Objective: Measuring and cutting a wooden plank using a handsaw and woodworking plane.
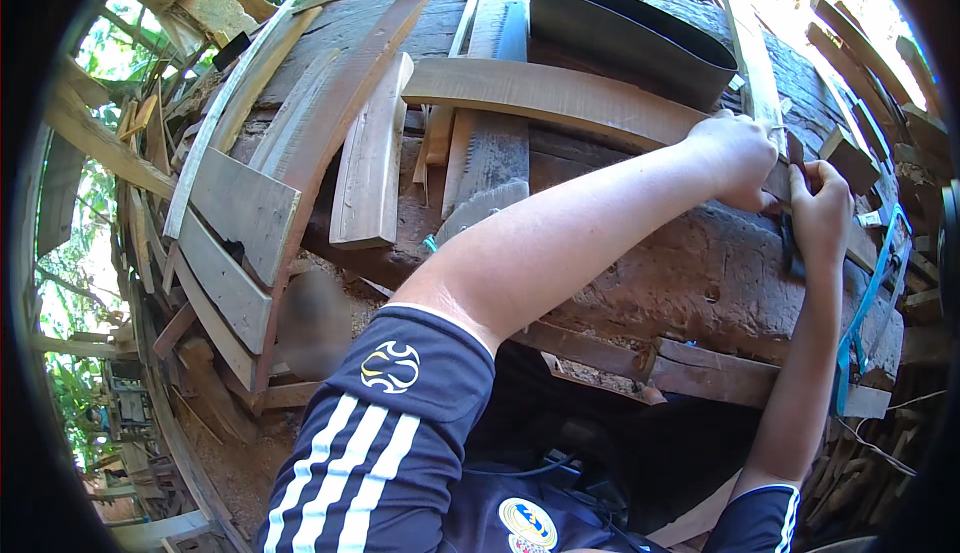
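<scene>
Small dark brown piece (795,147) at the surface's (650,263) right side, pinched in a person's right hand (822,198), left hand (735,160) curled closed just beside it, contents unclear, long plank (550,93) to the left, black oval band (610,45) on the far side.

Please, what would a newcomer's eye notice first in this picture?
Probably the big black oval container, open-topped, beyond the plank at the upper middle. Then the left forearm, which crosses diagonally to the right side, where the left grip and right grip are close together.
</scene>
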Demonstrator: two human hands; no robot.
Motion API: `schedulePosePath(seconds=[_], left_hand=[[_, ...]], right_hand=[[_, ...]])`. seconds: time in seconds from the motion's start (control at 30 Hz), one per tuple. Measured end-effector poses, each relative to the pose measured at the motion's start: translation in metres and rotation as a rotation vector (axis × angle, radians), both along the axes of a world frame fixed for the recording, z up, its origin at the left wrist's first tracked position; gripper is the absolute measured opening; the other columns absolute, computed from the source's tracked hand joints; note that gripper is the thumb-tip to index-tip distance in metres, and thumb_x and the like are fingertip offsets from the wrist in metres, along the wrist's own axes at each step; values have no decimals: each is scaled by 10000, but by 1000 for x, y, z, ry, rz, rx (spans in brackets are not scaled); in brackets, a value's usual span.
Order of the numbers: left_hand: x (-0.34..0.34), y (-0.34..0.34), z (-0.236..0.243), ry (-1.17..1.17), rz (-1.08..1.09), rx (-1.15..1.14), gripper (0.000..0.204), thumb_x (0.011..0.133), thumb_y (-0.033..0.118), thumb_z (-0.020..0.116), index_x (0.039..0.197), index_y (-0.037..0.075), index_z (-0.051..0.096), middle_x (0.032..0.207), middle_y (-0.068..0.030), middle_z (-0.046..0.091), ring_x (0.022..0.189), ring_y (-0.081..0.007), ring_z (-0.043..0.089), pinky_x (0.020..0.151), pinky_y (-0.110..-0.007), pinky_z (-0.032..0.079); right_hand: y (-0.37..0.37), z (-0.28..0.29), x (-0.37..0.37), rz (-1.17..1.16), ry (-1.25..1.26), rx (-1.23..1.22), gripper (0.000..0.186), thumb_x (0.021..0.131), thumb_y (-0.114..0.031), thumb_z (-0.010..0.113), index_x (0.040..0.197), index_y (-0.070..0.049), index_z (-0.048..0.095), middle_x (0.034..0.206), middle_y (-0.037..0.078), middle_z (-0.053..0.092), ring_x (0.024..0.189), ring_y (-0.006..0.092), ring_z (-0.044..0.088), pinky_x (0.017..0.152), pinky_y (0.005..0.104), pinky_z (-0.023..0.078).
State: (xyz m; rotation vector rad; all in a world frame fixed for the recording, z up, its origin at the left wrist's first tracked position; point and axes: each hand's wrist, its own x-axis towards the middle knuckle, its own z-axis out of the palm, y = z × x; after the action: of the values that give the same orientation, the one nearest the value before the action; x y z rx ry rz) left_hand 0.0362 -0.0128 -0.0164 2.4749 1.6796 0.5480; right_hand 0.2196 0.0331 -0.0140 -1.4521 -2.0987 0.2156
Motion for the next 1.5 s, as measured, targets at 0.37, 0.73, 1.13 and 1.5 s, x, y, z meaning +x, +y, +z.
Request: schedulePosePath(seconds=[0.37,0.73,1.13,1.5], left_hand=[[4,7,2,37,-7,45,638,848,470,707,1221,-46,676,1311,-227,642,1171,-356,673,1043,-442,521],[6,11,-2,45,-27,60,749,858,466,733,1373,-55,576,1328,-249,620,1182,-391,650,1044,-459,515],[8,2,11,-32,-35,25,656,854,368,733,1343,-48,602,1218,-241,637,1123,-406,649,1004,-461,514],[9,4,15,-48,-66,21,597,857,302,734,1320,-57,626,1176,-228,658,1047,-409,674,961,-459,542]], right_hand=[[-3,3,-8,29,4,139,187,884,-148,698,971,0,772,946,227,746,912,383,734,851,455,562],[2,-1,-10,-27,26,121,174,836,-147,692,838,14,758,818,252,719,804,384,740,777,464,582],[-2,4,-18,38,-29,41,150,793,-99,688,874,-1,767,893,226,753,885,360,764,814,425,620],[-12,0,-18,51,34,108,139,780,-75,682,873,19,723,870,235,746,864,357,761,804,434,615]])
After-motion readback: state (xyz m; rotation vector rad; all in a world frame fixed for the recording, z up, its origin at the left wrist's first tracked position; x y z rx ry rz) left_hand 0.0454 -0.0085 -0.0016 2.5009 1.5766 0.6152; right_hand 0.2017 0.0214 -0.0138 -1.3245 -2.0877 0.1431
